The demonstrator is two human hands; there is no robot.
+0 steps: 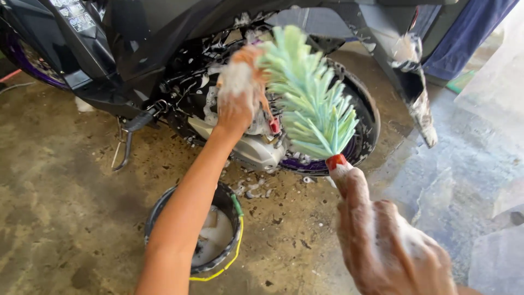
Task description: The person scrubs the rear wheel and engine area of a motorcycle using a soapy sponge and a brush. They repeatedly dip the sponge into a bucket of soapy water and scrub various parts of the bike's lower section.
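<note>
My right hand (390, 240), covered in soap foam, grips the red-tipped handle of a large green and blue bristle brush (308, 93), which points up toward the rear wheel (367, 117) of a black scooter (142, 49). My left hand (240, 95), also foamy, is stretched out against the soapy engine area beside the wheel. It seems closed on a small sudsy thing with a red end, which I cannot make out clearly.
A black bucket (232, 205) with soapy water and a yellow-green handle stands on the wet concrete floor below my left arm. The scooter's kickstand (124, 150) hangs down at the left. A foamy rear mudguard (417, 93) sticks out at the right.
</note>
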